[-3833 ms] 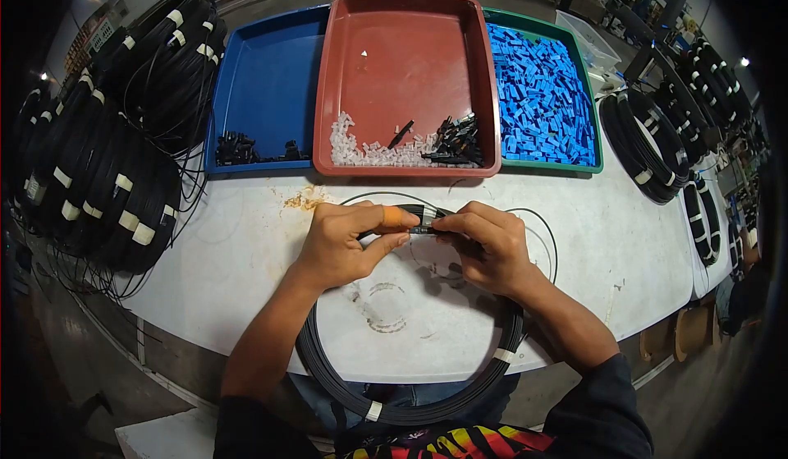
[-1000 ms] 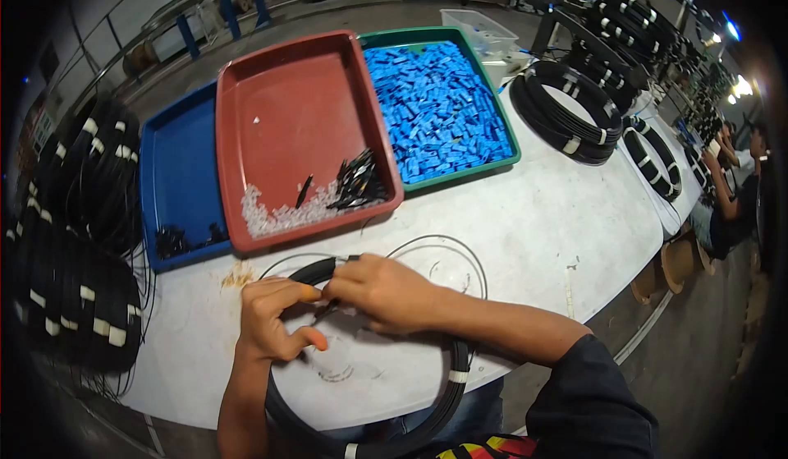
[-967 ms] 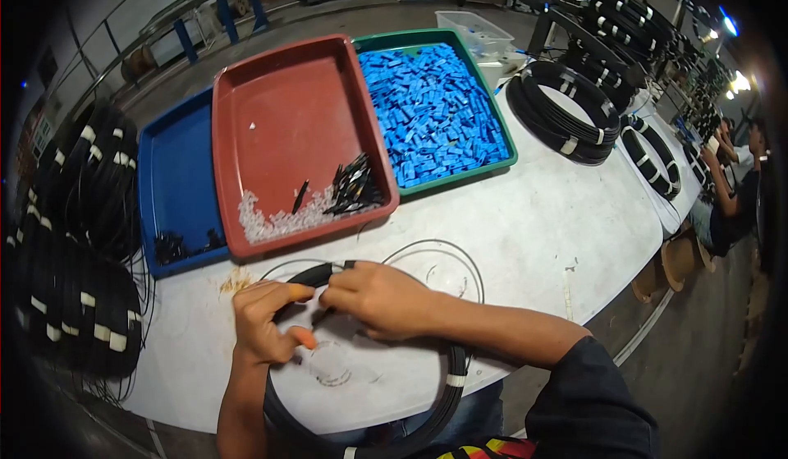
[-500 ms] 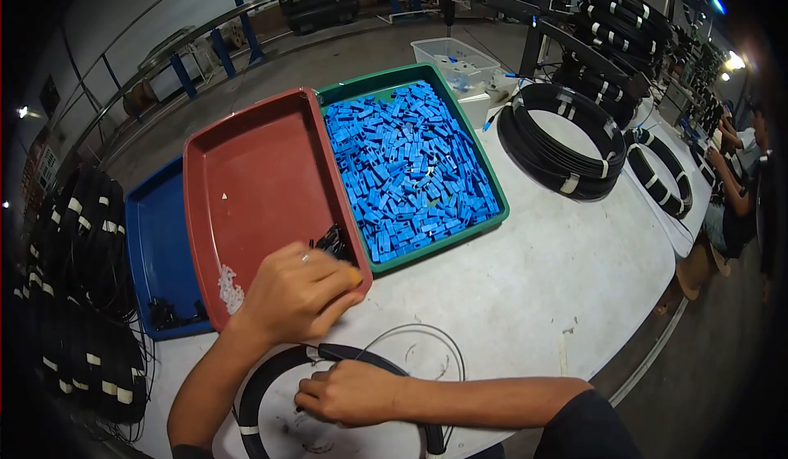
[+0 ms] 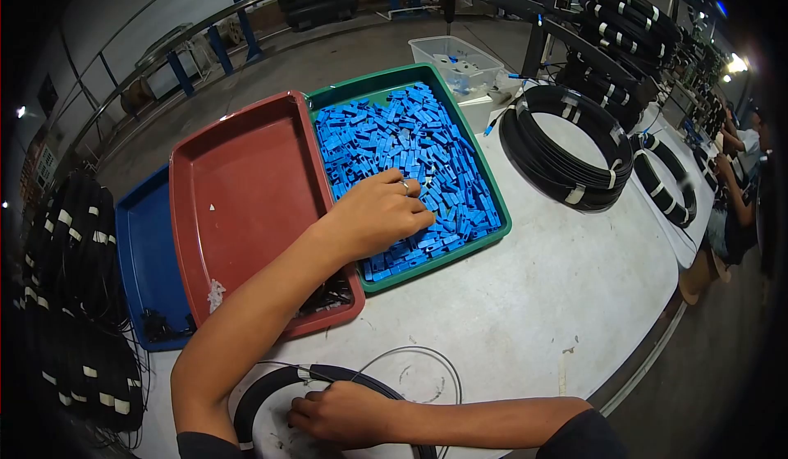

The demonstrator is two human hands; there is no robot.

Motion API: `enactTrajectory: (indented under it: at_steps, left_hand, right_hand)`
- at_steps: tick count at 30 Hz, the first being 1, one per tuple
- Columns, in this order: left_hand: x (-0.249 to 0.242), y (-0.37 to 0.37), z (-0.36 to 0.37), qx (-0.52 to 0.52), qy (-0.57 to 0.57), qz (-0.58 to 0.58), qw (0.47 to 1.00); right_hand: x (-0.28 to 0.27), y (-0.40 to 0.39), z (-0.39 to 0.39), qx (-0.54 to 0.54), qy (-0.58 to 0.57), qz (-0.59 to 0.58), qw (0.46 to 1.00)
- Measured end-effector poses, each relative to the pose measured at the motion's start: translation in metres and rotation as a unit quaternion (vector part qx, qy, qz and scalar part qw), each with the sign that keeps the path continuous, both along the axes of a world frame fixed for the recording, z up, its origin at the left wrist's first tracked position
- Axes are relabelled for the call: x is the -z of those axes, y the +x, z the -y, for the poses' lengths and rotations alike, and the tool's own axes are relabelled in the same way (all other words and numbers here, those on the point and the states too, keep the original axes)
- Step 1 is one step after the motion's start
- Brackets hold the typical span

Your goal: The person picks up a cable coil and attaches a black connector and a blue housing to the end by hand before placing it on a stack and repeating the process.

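Note:
My left hand [image 5: 382,213], with a ring on one finger, is over the green tray [image 5: 502,213]. Its bent fingers reach down into a heap of small blue plastic connector pieces [image 5: 373,143]; the fingertips and whatever they grip are hidden. Closer to me, my right hand [image 5: 341,414] is closed above a coil of black cable [image 5: 254,401] on the white table [image 5: 525,319]. A thin loose cable [image 5: 443,356] loops up from this coil and runs down to the right hand's curled fingers, which close on it.
Beside the green tray lies a red tray [image 5: 246,172] with small white and black parts, overlapping a blue tray [image 5: 148,245]. Bundled coils [image 5: 82,295] hang at left. Large cable coils [image 5: 566,147] and a clear bin [image 5: 455,61] stand farther back. People [image 5: 735,172] sit at right.
My left hand has moved from above the red tray's near corner, right and away from me, into the blue pieces. My right hand stays at the coil, slightly lower in view.

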State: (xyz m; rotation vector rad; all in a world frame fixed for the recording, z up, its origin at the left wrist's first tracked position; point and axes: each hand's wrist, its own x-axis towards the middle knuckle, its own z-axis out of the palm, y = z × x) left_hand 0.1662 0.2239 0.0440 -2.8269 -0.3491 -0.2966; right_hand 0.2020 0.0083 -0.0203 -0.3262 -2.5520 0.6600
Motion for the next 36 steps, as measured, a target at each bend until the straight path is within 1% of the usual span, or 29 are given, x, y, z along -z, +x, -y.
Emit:
enactTrajectory:
  at_steps: [2, 3, 6, 8, 9, 11, 12, 14, 15, 17, 18, 19, 21, 23, 25, 26, 27, 29, 30, 33, 35, 36]
  left_hand:
    - [0.002, 0.004, -0.003, -0.009, -0.005, -0.063, 0.998]
    - [0.001, 0.005, -0.005, -0.010, -0.006, -0.062, 0.998]
    - [-0.002, 0.004, -0.007, -0.006, -0.017, -0.026, 1.000]
    - [-0.005, 0.002, -0.006, -0.011, -0.004, 0.015, 1.000]
    - [-0.006, -0.001, -0.005, -0.012, -0.004, 0.016, 1.000]
    - [-0.009, -0.007, -0.003, -0.006, -0.060, 0.080, 0.995]
    - [-0.011, -0.011, -0.003, -0.008, -0.060, 0.079, 0.995]
    - [-0.013, -0.022, 0.001, 0.003, -0.131, 0.160, 0.978]
    - [-0.014, -0.027, 0.007, -0.004, -0.132, 0.160, 0.978]
    - [-0.022, -0.043, 0.024, -0.026, -0.273, 0.229, 0.934]
    - [-0.032, -0.053, 0.042, -0.056, -0.303, 0.239, 0.921]
    - [-0.035, -0.065, 0.053, -0.070, -0.296, 0.243, 0.921]
    - [-0.036, -0.091, 0.079, -0.057, -0.308, 0.294, 0.903]
    - [-0.039, -0.118, 0.114, -0.107, -0.314, 0.313, 0.890]
    - [-0.041, -0.143, 0.151, -0.179, -0.278, 0.310, 0.891]
    - [-0.032, -0.158, 0.163, -0.169, -0.245, 0.318, 0.900]
    - [-0.024, -0.170, 0.177, -0.194, -0.242, 0.325, 0.893]
    - [-0.006, -0.192, 0.201, -0.221, -0.227, 0.324, 0.892]
    - [0.000, -0.199, 0.213, -0.244, -0.262, 0.329, 0.874]
    - [0.020, -0.209, 0.235, -0.245, -0.271, 0.370, 0.854]
    - [0.030, -0.211, 0.241, -0.242, -0.271, 0.394, 0.844]
    - [0.033, -0.212, 0.244, -0.251, -0.298, 0.406, 0.827]
  right_hand:
    - [-0.001, 0.000, 0.001, 0.001, -0.004, 0.004, 1.000]
    - [-0.003, 0.001, 0.000, 0.001, -0.001, 0.011, 1.000]
    - [-0.003, 0.001, 0.000, 0.000, 0.001, 0.018, 1.000]
    - [-0.004, 0.001, 0.000, 0.000, 0.003, 0.020, 1.000]
    - [-0.004, 0.001, 0.000, 0.002, -0.001, 0.019, 1.000]
    - [-0.005, 0.001, -0.001, 0.002, -0.003, 0.016, 1.000]
    - [-0.005, 0.001, -0.001, 0.005, -0.009, 0.014, 1.000]
    - [-0.004, 0.001, 0.000, 0.011, -0.016, -0.004, 1.000]
    - [-0.003, 0.001, 0.001, 0.013, -0.017, -0.019, 1.000]
    - [0.002, 0.001, 0.000, 0.012, -0.009, -0.008, 1.000]
    - [-0.002, 0.002, -0.001, 0.013, -0.012, -0.009, 1.000]
    - [-0.006, 0.003, -0.001, 0.013, -0.016, -0.011, 1.000]
    - [-0.012, 0.006, -0.001, 0.019, -0.012, -0.009, 1.000]
    - [-0.003, 0.005, -0.004, 0.028, -0.022, -0.037, 0.999]
    - [-0.008, 0.004, -0.004, 0.046, -0.041, -0.088, 0.994]
    - [-0.010, 0.004, -0.004, 0.062, -0.049, -0.096, 0.992]
    - [-0.011, 0.005, -0.002, 0.080, -0.058, -0.102, 0.990]
    - [-0.016, 0.006, 0.000, 0.110, -0.031, -0.119, 0.986]
    - [-0.018, 0.005, 0.002, 0.122, -0.031, -0.123, 0.984]
    - [-0.024, 0.005, 0.004, 0.150, -0.016, -0.121, 0.981]
    - [-0.024, 0.004, 0.004, 0.161, -0.027, -0.097, 0.982]
    - [-0.026, 0.003, 0.003, 0.175, -0.059, -0.082, 0.979]
